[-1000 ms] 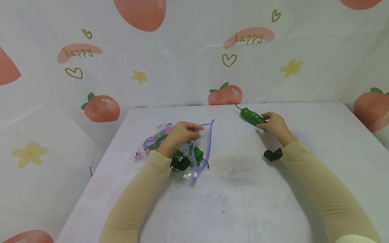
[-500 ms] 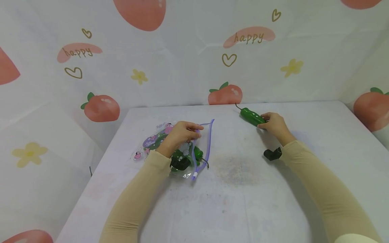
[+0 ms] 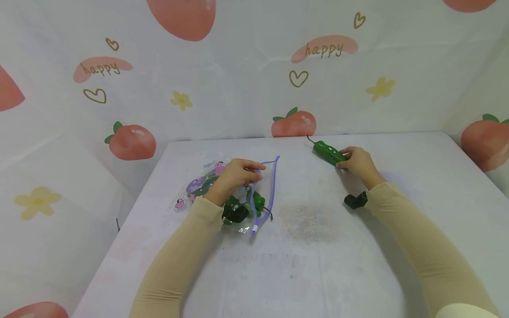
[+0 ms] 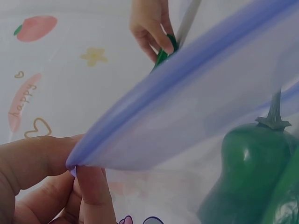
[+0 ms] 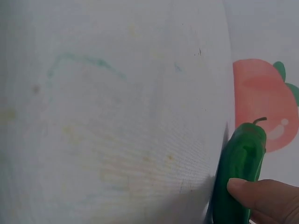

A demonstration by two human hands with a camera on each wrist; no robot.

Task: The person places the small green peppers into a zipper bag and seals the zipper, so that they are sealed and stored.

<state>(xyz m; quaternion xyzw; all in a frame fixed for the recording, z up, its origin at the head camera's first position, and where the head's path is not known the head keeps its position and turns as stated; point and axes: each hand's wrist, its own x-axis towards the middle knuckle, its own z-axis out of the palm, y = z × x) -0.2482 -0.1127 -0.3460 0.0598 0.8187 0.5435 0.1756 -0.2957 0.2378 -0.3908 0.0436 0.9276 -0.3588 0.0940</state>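
Observation:
My left hand [image 3: 237,174] pinches the purple zip edge of a clear plastic zip bag [image 4: 140,105] between thumb and fingers, holding its mouth apart. Printed cartoon figures cover the bag, and green peppers [image 4: 250,163] lie inside; one stem pokes out at the opening. Over at the back right of the table, my right hand [image 3: 359,164] grips a long green pepper [image 3: 328,153] by its near end, its thin stem pointing back and left. In the right wrist view the thumb presses along the side of this pepper [image 5: 240,163].
The white table [image 3: 294,274] has a greyish smudge near its middle. Behind it hangs a white cloth [image 3: 238,66] printed with fruit, hearts and flowers. A black wrist device [image 3: 355,201] sits by the right cuff, another [image 3: 235,213] by the left, overlapping the bag.

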